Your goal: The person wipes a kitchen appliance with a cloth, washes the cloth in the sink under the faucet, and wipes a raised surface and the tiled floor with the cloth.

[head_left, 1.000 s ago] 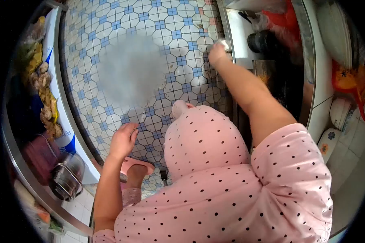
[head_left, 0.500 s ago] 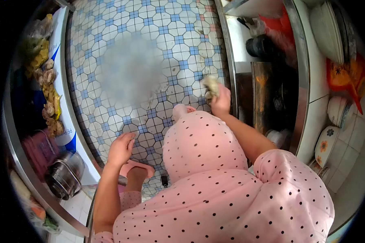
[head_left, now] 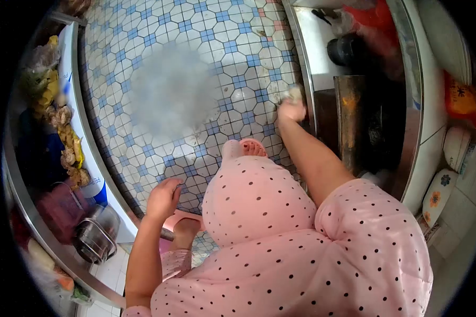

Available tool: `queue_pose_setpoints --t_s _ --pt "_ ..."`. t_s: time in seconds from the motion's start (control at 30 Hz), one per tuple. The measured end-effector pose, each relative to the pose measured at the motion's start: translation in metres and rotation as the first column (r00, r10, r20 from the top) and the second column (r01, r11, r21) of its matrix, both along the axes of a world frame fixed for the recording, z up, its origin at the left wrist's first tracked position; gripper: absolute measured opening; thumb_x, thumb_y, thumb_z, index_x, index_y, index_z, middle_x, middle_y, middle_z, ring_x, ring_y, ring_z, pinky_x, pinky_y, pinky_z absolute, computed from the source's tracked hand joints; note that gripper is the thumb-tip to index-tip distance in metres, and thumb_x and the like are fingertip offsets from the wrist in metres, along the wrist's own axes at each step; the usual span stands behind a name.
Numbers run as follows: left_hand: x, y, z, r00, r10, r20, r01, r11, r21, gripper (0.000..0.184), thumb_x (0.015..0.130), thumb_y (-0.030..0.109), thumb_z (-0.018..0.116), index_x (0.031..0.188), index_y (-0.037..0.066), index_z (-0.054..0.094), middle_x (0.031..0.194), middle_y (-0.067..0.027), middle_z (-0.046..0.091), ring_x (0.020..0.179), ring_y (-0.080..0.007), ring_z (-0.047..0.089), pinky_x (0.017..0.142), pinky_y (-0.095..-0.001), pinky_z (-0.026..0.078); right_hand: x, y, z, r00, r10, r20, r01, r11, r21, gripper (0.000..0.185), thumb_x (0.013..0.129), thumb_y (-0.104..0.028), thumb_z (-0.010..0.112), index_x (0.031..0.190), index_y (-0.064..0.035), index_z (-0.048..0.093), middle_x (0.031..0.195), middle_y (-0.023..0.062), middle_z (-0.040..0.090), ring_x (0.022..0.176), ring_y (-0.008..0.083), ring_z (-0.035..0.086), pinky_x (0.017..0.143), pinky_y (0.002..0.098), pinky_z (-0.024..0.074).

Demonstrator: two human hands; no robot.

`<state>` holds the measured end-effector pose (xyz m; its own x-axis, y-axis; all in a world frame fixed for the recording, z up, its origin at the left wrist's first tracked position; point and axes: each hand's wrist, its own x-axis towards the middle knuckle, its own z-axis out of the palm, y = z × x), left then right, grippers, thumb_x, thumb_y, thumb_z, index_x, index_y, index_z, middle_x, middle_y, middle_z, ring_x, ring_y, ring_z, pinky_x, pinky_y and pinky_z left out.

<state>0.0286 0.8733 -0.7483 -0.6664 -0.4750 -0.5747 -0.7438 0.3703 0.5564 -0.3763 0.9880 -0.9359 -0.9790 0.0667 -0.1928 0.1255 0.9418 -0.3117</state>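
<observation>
A pale, crumpled cloth (head_left: pixel 293 95) is held in my right hand (head_left: pixel 292 111), low beside the metal edge of the right-hand shelf. The cloth is blurred, and much of it is hidden by the fingers. Below lies the tiled floor (head_left: pixel 238 68), white with small blue squares. My left hand (head_left: pixel 164 198) hangs over the floor near the left shelf, above a pink slipper (head_left: pixel 188 217); its fingers are bent and close together, and nothing shows in them.
On the left shelf are ginger-like roots (head_left: pixel 67 142) and a steel pot (head_left: pixel 96 235). The right shelf holds a black object (head_left: pixel 349 50), a rusty brown panel (head_left: pixel 350 121) and a red bag (head_left: pixel 375 21). Flowered bowls (head_left: pixel 439 195) stand far right.
My right hand first came back toward my body with the cloth, then moved forward again along the right shelf. My left hand has shifted only slightly. More of the front foot now shows.
</observation>
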Motion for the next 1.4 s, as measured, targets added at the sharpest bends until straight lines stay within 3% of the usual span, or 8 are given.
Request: queue_pose_setpoints --t_s 0.03,0.17,0.27,0.37,0.57,0.73,1.17,1.4 --pt "-0.005 -0.001 0.001 1.0 -0.008 -0.026 0.007 1.0 -0.012 0.02 0.086 0.01 0.063 0.106 0.007 0.064 0.106 -0.0138 0.067 0.096 -0.036 0.063 0.081 -0.0432 0.052 0.008 -0.008 -0.014 0.929 0.288 -0.232 -0.333 0.925 -0.184 0.035 0.076 -0.02 0.07 0.107 -0.0037 0.066 0.111 0.0193 0.059 0.107 0.0346 0.057 0.093 0.0423 0.0468" --pt "-0.024 -0.005 0.003 0.999 -0.02 -0.03 0.019 0.999 -0.034 0.02 0.086 0.009 0.062 0.106 0.008 0.064 0.106 -0.013 0.067 0.095 -0.0358 0.063 0.081 -0.043 0.052 0.058 -0.058 0.004 0.46 0.888 0.024 -0.815 0.433 -0.385 0.043 0.074 -0.015 0.068 0.116 -0.0045 0.064 0.118 0.0192 0.056 0.111 0.0355 0.053 0.096 0.0407 0.0449" --pt "-0.031 -0.012 0.008 0.996 0.007 -0.086 -0.009 1.0 -0.027 0.02 0.086 0.009 0.062 0.106 0.008 0.064 0.105 -0.0127 0.067 0.094 -0.0362 0.063 0.079 -0.0433 0.052 0.074 -0.062 0.016 0.523 0.829 -0.197 -0.776 0.368 -0.511 0.044 0.074 -0.016 0.067 0.117 -0.0052 0.064 0.119 0.0184 0.056 0.113 0.0356 0.052 0.099 0.0414 0.0429" --pt "-0.028 -0.014 0.017 0.989 0.058 -0.139 -0.071 0.993 -0.095 0.019 0.086 0.01 0.062 0.105 0.008 0.064 0.103 -0.0128 0.067 0.092 -0.0366 0.063 0.078 -0.0438 0.052 0.035 -0.019 0.022 0.72 0.565 -0.403 -0.692 0.628 -0.357 0.056 0.078 -0.012 0.066 0.133 -0.0116 0.054 0.123 0.0193 0.054 0.12 0.0376 0.046 0.105 0.0467 0.0359" --pt "-0.007 -0.005 0.01 0.998 0.05 0.031 -0.048 0.998 -0.052 0.017 0.087 0.012 0.061 0.103 0.006 0.063 0.101 -0.0145 0.067 0.091 -0.0374 0.063 0.078 -0.0446 0.052 0.008 0.027 -0.017 0.828 0.56 -0.034 -0.554 0.825 0.113 0.058 0.077 -0.005 0.069 0.132 -0.016 0.055 0.128 0.0207 0.045 0.117 0.0428 0.042 0.101 0.0513 0.0357" --pt "-0.017 -0.011 0.015 1.0 -0.017 0.001 0.017 0.998 -0.056 0.019 0.087 0.01 0.06 0.105 0.006 0.064 0.101 -0.0143 0.067 0.089 -0.0375 0.063 0.077 -0.0445 0.052 -0.067 -0.095 0.017 0.348 0.938 -0.002 -0.938 0.348 0.011 0.049 0.086 -0.004 0.055 0.133 -0.0169 0.054 0.122 0.0195 0.053 0.111 0.0408 0.051 0.097 0.0465 0.0459" --pt "-0.035 -0.023 0.02 0.992 -0.053 -0.117 0.047 0.997 -0.055 0.02 0.085 0.006 0.061 0.105 0.005 0.063 0.105 -0.0143 0.067 0.093 -0.0365 0.064 0.079 -0.042 0.053 -0.04 -0.026 0.001 0.598 0.801 -0.038 -0.799 0.599 0.057 0.05 0.082 0.005 0.055 0.13 -0.0117 0.057 0.116 0.0181 0.053 0.109 0.0371 0.051 0.094 0.0461 0.0452" --pt "-0.029 -0.027 0.033 0.996 0.074 -0.053 -0.08 0.99 -0.12 0.02 0.085 0.007 0.062 0.105 0.005 0.064 0.107 -0.0148 0.067 0.093 -0.0366 0.064 0.08 -0.0421 0.052 -0.003 0.074 0.0 0.432 0.897 0.09 -0.899 0.436 -0.03 0.067 0.082 0.005 0.052 0.141 -0.0254 0.049 0.12 0.0184 0.053 0.113 0.0372 0.051 0.098 0.0448 0.0439"
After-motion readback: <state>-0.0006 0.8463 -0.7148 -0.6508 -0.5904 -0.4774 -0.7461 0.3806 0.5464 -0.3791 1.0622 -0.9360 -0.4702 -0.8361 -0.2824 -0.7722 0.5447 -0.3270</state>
